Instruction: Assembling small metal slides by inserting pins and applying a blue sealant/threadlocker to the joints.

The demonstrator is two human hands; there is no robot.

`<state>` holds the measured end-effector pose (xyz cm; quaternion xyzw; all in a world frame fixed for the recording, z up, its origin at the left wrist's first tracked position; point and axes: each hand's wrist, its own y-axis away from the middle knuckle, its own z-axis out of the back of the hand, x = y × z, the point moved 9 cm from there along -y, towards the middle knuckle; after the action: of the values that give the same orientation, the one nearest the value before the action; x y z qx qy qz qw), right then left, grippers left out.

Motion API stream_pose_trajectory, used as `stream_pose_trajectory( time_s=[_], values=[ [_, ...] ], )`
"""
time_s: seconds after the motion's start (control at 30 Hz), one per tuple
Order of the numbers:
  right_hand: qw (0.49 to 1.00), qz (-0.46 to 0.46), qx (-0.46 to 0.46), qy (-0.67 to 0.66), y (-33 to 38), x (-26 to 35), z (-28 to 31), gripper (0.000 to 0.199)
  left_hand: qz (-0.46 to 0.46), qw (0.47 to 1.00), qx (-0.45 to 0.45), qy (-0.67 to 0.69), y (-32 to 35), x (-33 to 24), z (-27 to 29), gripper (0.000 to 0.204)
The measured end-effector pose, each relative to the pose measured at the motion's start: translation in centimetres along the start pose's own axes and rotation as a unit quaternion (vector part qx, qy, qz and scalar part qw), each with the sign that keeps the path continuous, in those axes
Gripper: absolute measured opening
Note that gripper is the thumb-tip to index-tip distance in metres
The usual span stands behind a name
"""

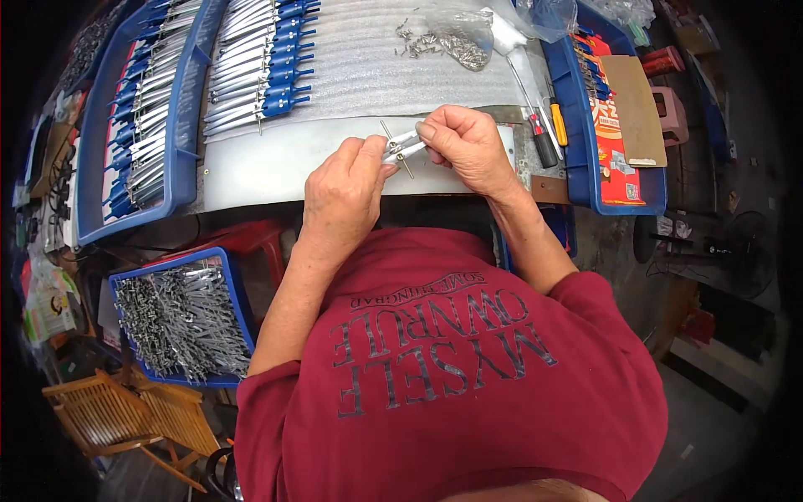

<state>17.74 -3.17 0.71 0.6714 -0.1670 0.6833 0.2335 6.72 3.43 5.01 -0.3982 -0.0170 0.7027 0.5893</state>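
In front of my chest, above the white work surface point(268, 163), both hands hold a small silver metal piece point(400, 149) with slim arms and a thin rod across it. My left hand point(345, 186) has its fingers closed on the left end, hiding much of it. My right hand point(470, 144) pinches the ends of the slim arms between thumb and fingers. Beyond my left hand, a row of silver metal pieces with blue ends point(276, 75) lies on the foam sheet point(355, 58). The held piece's exact kind cannot be made out.
A blue tray point(186, 125) of similar pieces stands at left; a blue crate point(238, 309) of metal parts sits below. Small screws point(468, 52) spill from a plastic bag. At right lie a black-handled screwdriver point(545, 146), a yellow-handled screwdriver point(558, 124) and another blue bin point(595, 180).
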Motion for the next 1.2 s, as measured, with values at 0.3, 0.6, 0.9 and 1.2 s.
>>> stream_pose_trajectory(
  time_s=[0.3,0.6,0.9,1.2],
  values=[
    [0.999,-0.008,-0.044,-0.005,-0.2,-0.6,1.1,0.016,-0.023,1.000,0.004,-0.013,-0.8,0.0,-1.0,0.022],
    [0.998,-0.024,-0.063,-0.016,-0.7,-1.5,2.5,0.016,-0.059,0.998,-0.004,-0.004,-2.0,0.4,-2.3,0.021],
    [0.928,0.098,-0.202,0.296,-4.0,4.2,8.7,0.020,-0.034,0.998,0.012,-0.045,-2.5,3.0,-3.5,0.025],
    [0.791,0.119,-0.375,0.468,-10.8,9.7,22.3,0.023,-0.040,0.999,0.002,-0.036,-2.7,3.0,-3.4,0.023]
  ],
)
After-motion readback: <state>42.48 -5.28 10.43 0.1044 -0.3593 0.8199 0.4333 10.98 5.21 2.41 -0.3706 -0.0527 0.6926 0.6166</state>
